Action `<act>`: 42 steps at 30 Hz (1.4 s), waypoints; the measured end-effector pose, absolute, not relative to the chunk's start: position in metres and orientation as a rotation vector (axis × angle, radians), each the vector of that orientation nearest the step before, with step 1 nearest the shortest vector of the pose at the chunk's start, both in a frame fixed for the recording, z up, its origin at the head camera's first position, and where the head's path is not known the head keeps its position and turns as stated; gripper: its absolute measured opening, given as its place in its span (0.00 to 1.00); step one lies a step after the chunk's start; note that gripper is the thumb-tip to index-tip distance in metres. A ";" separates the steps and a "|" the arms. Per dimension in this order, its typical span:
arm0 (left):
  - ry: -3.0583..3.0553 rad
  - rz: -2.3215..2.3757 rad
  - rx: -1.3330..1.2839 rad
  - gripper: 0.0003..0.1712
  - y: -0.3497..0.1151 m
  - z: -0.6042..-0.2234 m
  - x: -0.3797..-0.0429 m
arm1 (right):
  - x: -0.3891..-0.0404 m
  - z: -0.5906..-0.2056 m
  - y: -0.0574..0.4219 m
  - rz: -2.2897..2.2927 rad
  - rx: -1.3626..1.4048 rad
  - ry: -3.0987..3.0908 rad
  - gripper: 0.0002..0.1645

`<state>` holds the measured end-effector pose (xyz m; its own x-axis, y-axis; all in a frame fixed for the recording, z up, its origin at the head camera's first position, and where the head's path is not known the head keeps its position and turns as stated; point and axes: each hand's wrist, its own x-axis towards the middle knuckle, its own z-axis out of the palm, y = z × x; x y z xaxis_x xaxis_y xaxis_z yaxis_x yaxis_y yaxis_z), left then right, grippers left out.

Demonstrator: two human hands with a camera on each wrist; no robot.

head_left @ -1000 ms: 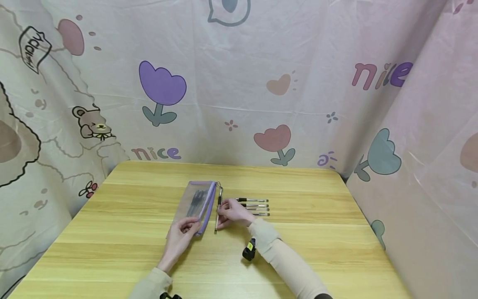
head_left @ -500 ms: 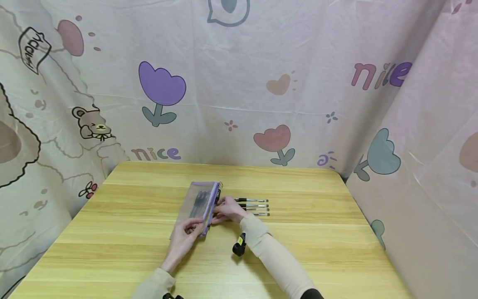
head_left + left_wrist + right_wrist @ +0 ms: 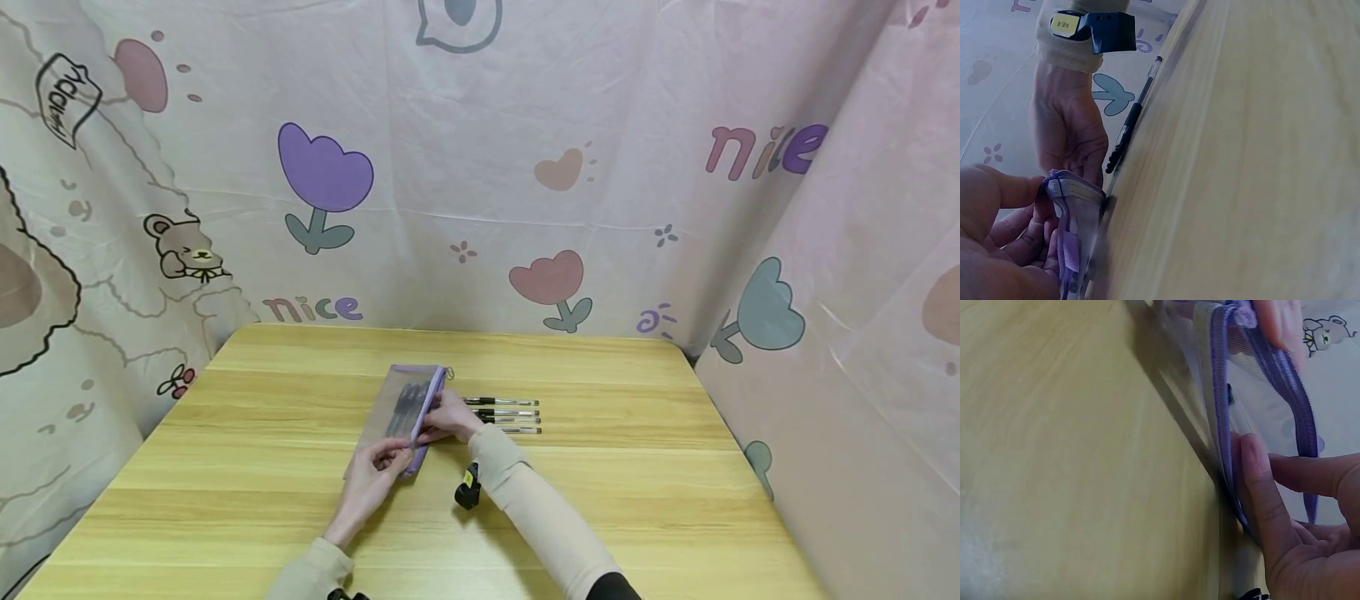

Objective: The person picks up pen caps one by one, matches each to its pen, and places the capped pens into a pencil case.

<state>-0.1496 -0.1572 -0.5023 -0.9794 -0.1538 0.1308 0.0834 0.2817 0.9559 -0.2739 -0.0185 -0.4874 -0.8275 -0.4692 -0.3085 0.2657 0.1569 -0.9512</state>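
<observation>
A see-through zip pouch (image 3: 381, 408) with purple edging lies on the table, several dark pens showing through its side. Near its front corner my left hand (image 3: 369, 477) pinches the zip edge between thumb and fingers. My right hand (image 3: 452, 417) has its fingers in the pouch's parted mouth. In the right wrist view they hold a clear-barrelled pen (image 3: 1242, 417) between the purple zip bands (image 3: 1217, 394), and most of that pen is hidden. Several black-gripped gel pens (image 3: 517, 402) lie in a row just right of my right hand.
The wooden table (image 3: 637, 467) ends at a printed curtain (image 3: 450, 192) behind. A black wrist camera (image 3: 467, 487) hangs under my right forearm, low over the table. A metal ring (image 3: 449, 373) hangs at the pouch's far corner.
My right hand has moved left, bringing the pen from beside the pouch into its mouth. The pouch and my left hand have shifted slightly right. The row of pens has not moved.
</observation>
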 end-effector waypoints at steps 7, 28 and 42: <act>-2.324 -1.791 0.073 0.10 -0.156 -0.502 -0.150 | -0.273 -0.485 -0.019 -1.698 -0.167 1.894 0.17; -2.310 -1.787 0.131 0.13 -0.156 -0.502 -0.148 | -0.255 -0.484 0.010 -1.653 -0.400 2.090 0.20; -2.310 -1.818 0.166 0.13 -0.158 -0.502 -0.149 | -0.245 -0.476 0.118 -1.153 -1.082 2.543 0.17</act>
